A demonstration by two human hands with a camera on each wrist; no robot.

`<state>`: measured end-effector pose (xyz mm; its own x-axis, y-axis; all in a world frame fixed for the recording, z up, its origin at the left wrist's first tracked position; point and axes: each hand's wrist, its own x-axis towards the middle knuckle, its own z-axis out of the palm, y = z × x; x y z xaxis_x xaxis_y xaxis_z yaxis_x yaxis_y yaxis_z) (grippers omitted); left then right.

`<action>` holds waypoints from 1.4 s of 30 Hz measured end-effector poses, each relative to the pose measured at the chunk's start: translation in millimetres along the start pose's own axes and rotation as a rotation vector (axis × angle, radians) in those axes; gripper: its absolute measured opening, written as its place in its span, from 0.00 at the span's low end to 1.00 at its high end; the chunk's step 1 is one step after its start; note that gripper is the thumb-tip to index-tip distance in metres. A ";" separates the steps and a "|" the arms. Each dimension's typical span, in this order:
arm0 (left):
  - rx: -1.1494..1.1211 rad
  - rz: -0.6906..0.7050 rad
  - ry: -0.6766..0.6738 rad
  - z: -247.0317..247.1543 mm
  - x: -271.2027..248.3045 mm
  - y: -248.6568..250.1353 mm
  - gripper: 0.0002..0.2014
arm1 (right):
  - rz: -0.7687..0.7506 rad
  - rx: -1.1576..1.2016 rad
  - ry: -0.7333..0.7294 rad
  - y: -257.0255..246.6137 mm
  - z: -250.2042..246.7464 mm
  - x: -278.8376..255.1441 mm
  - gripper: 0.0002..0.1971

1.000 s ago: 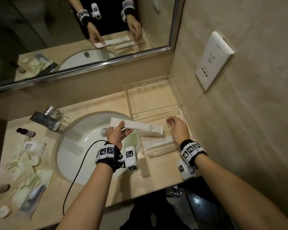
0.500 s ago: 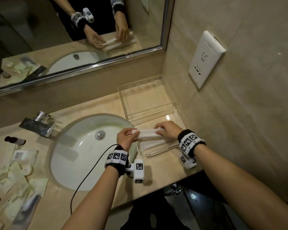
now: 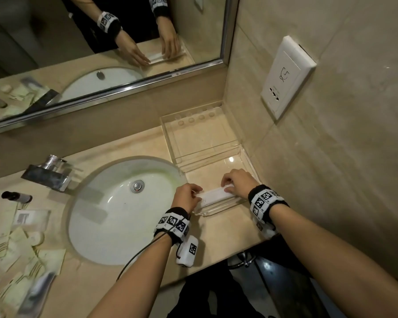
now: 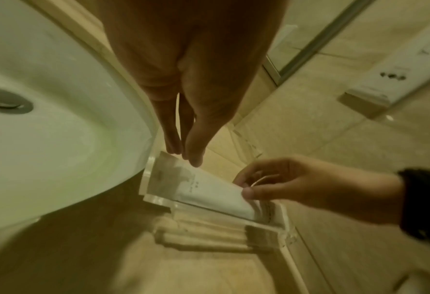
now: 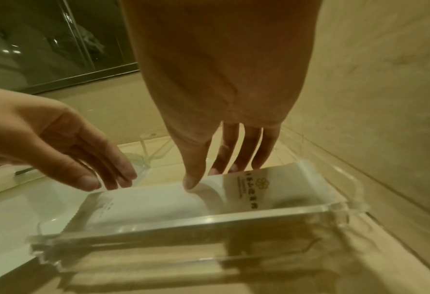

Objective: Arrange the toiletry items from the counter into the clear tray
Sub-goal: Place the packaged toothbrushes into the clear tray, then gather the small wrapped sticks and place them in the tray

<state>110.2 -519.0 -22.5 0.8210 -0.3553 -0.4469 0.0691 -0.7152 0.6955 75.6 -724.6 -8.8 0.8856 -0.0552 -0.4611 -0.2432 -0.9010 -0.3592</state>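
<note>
From the head camera, both hands are reaching into the near compartment of the clear rectangular acrylic tray (image 3: pixel 244 157), which is standing on the beige marble desk (image 3: pixel 129 143) in the corner beside the white oval sink (image 3: pixel 115 210). The long white flat toiletry packet (image 3: pixel 216 196) is lying along the tray's front wall. The left hand (image 3: pixel 186 196) is touching its left end and the right hand (image 3: pixel 237 182) is resting on its right end; the fingertips are hidden under the knuckles here. Pale green sachets (image 3: pixel 21 253) and a small dark-capped bottle (image 3: pixel 16 196) are lying left of the sink, partly cut off by the edge.

From the left wrist camera, the left hand (image 4: pixel 186 111) is showing straight fingers held together, the tips just at the packet's (image 4: pixel 203 191) end. The right hand (image 4: pixel 297 185) is curling its thumb and fingers over the other end, pinching it.

From the right wrist camera, the right hand's (image 5: pixel 224 111) thumb and fingertips are touching the packet (image 5: pixel 158 201) inside the tray (image 5: pixel 209 220). The left hand (image 5: pixel 58 143) is spread flat, the fingers relaxed. A second packet underneath is hard to make out.
</note>
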 end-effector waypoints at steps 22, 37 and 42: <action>0.093 0.062 0.069 14.9 -3.5 2.6 0.14 | 0.162 0.062 0.066 17.4 -12.5 -9.7 0.12; -0.248 -0.180 0.564 -97.1 -99.7 -52.2 0.04 | -0.366 0.417 0.068 -162.8 -1.4 18.9 0.06; -0.358 -0.333 0.704 -129.2 -163.8 -103.4 0.04 | -0.513 0.439 -0.072 -244.5 27.8 4.2 0.05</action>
<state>41.8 -309.0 51.5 0.8787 0.3805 -0.2885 0.4464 -0.4405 0.7789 127.8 -492.5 54.6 0.9069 0.3751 -0.1918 0.0492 -0.5465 -0.8360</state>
